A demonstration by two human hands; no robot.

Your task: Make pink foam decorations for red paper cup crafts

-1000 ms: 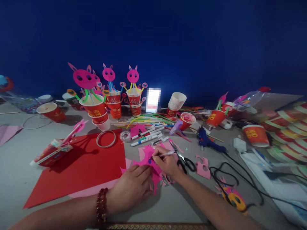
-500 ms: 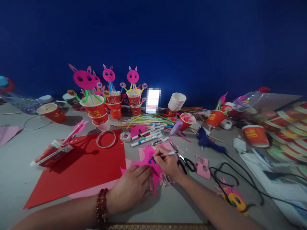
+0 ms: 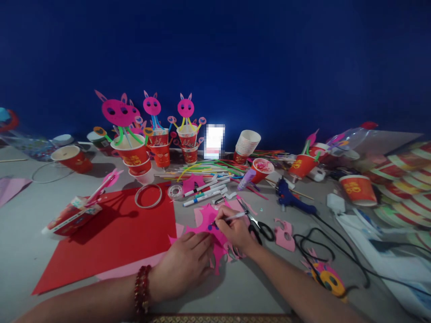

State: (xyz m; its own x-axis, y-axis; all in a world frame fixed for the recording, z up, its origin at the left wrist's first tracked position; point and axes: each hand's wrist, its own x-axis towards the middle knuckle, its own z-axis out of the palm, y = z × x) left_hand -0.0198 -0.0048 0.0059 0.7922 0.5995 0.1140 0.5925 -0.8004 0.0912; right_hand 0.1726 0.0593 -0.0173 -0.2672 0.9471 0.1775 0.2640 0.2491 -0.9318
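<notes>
Right grip [image 3: 233,229] pinches a pen [image 3: 239,216]; left grip [image 3: 182,264] rests flat, unclosed, on pink paper [image 3: 220,242].

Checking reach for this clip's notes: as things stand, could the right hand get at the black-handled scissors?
Probably yes: the black-handled scissors lie largely uncovered on the table, just beside the right hand. The likely hindrance is the white marker it holds, which may need putting down first.

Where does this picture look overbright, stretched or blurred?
Head view: the pixelated white patch glares against the dark blue backdrop; head view, far right: the striped stack looks stretched and blurred; head view, centre: left hand and right hand look clearer.
</notes>
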